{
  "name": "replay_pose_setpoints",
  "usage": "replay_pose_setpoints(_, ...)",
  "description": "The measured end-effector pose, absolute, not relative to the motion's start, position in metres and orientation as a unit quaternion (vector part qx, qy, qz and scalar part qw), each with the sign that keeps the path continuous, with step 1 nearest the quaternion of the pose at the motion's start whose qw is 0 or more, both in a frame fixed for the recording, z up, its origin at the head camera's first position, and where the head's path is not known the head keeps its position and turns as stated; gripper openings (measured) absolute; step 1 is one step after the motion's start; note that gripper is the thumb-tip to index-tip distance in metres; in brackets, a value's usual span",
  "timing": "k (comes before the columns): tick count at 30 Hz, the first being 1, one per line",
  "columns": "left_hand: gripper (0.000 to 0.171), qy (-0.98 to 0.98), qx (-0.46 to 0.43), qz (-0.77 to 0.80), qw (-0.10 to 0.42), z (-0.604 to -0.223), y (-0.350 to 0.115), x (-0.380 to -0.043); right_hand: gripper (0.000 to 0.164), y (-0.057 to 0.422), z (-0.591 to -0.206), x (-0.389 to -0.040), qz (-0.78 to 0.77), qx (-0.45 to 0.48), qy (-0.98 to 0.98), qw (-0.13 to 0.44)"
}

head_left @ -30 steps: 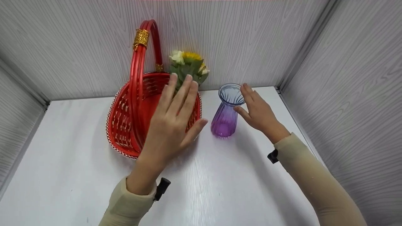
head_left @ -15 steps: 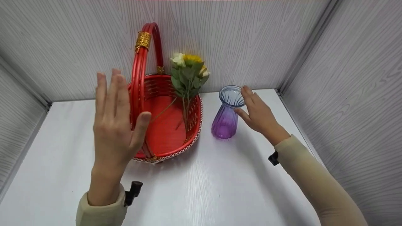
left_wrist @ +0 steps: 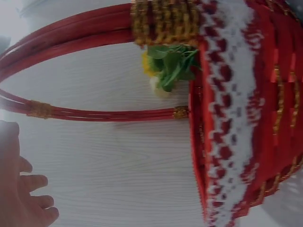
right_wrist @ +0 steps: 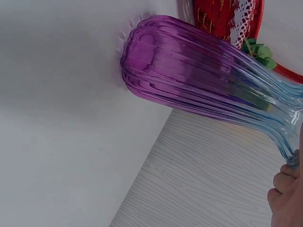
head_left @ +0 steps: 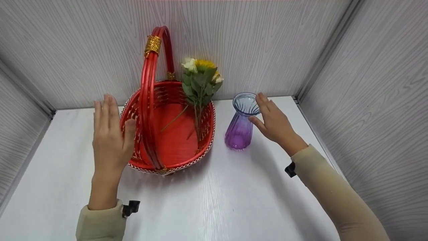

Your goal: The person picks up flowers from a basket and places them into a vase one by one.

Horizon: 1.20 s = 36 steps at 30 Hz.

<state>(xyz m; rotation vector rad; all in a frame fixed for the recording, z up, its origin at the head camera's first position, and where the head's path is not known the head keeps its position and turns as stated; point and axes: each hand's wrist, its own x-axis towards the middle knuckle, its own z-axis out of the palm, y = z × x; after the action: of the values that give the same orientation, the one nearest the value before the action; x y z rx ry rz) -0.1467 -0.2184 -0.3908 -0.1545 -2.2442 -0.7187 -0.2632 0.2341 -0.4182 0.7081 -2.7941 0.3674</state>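
My left hand (head_left: 109, 140), fingers straight, is raised beside the left side of a red woven basket (head_left: 177, 140) and holds nothing. In the left wrist view, that hand (left_wrist: 23, 189) is at the lower left, apart from the basket's trimmed rim (left_wrist: 232, 109). Artificial flowers (head_left: 202, 80), white and yellow with green leaves, lean with their stems inside the basket at its right. A glass vase (head_left: 239, 132), purple below and blue above, stands upright to the right. My right hand (head_left: 276, 122) has extended fingers right at the vase's rim; the right wrist view shows its fingertips (right_wrist: 284, 182) there.
The basket's tall arched handle (head_left: 147, 83), with gold wrapping, rises well above the rim. A grey wood-grain wall (head_left: 260, 43) stands behind, with another panel (head_left: 384, 110) along the right. The white table (head_left: 207, 207) bears everything.
My left hand has moved leftward from over the basket to its left side, uncovering the basket's inside and the flower stems. The right hand stays at the vase.
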Motion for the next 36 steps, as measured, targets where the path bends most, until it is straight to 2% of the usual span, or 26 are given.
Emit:
replay_pose_setpoints(10, 0.064, -0.919, -0.041, -0.26, 0.295, -0.45, -0.232, -0.161, 0.08, 0.23, -0.414, -0.258, 0.14, 0.248, -0.952, 0.117)
replay_pose_setpoints(21, 0.065, -0.942, -0.026, -0.276, 0.19, -0.472, -0.245, -0.163, 0.08, 0.229, -0.414, -0.258, 0.131, 0.249, -0.953, 0.114)
replay_pose_setpoints(30, 0.071, -0.949, -0.027, -0.275, 0.153, -0.482, -0.245, -0.167, 0.08, 0.234, -0.412, -0.26, 0.137, 0.25, -0.952, 0.112)
replay_pose_setpoints(36, 0.07, -0.954, -0.025, -0.261, 0.148, -0.49, -0.242, -0.167, 0.083, 0.236, -0.41, -0.261, 0.134, 0.253, -0.953, 0.101)
